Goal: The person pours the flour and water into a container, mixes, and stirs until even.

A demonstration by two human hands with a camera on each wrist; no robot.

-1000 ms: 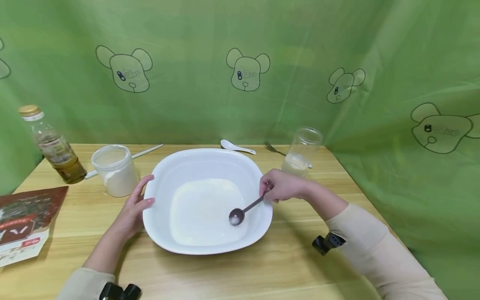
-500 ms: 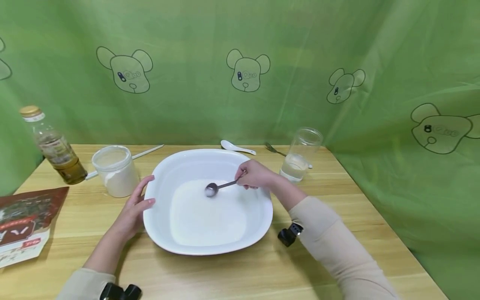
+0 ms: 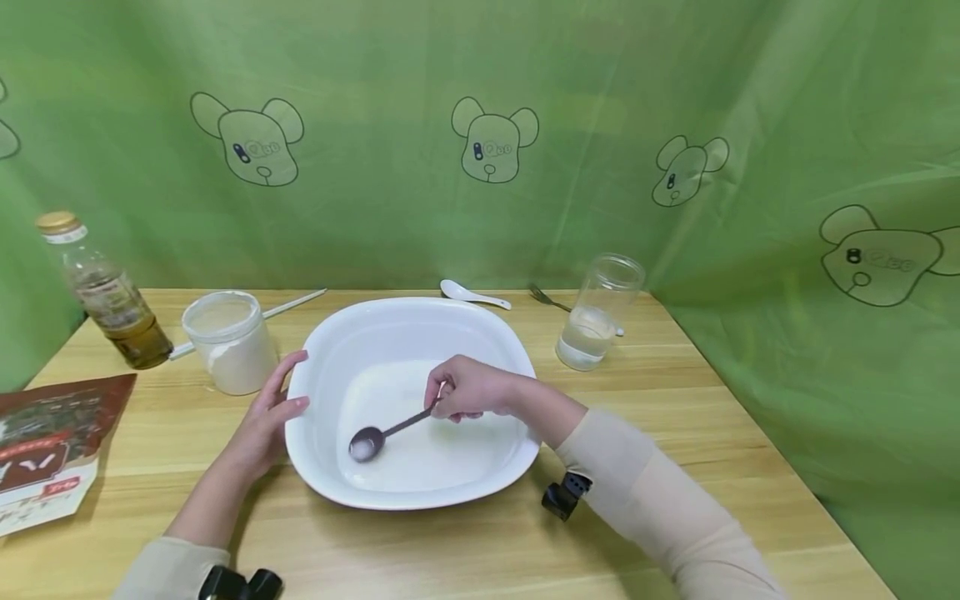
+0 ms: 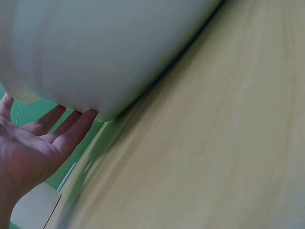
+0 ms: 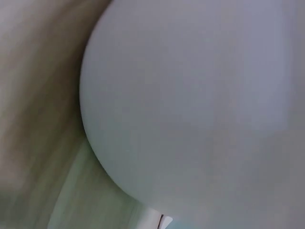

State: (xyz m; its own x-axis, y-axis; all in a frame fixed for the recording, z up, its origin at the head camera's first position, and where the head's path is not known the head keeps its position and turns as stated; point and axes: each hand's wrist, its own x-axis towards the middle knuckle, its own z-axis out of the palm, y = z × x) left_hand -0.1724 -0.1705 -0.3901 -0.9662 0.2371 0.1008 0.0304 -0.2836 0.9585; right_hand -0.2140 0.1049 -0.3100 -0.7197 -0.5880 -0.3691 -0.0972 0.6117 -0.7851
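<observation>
A dark brown spoon [image 3: 367, 444] with a round, deep bowl is pinched by its handle in my right hand [image 3: 472, 388], which reaches over the right side of a white basin [image 3: 414, 501]. The spoon's bowl sits low over the white contents [image 3: 405, 462], toward the basin's left side, with a little whitish stuff in it. Against the basin's left wall, my left hand [image 3: 262, 429] rests with fingers spread. In the left wrist view its extended fingertips touch the outer wall [image 4: 109, 62]. The right wrist view is filled by the basin's outside [image 5: 190, 105]; the hand and spoon are out of it.
Left of the basin stand a jar of white powder [image 3: 240, 354], a bottle of amber liquid [image 3: 120, 312] and a red-and-white bag [image 3: 56, 442]. Behind lie a white stick [image 3: 296, 302], a white spoon [image 3: 472, 294] and a fork [image 3: 549, 298]. A glass jar [image 3: 592, 321] holding clear liquid stands right.
My right hand has moved left over the basin, taking the spoon from the right side to the left, first away from me, then back nearer. My left hand has stayed put.
</observation>
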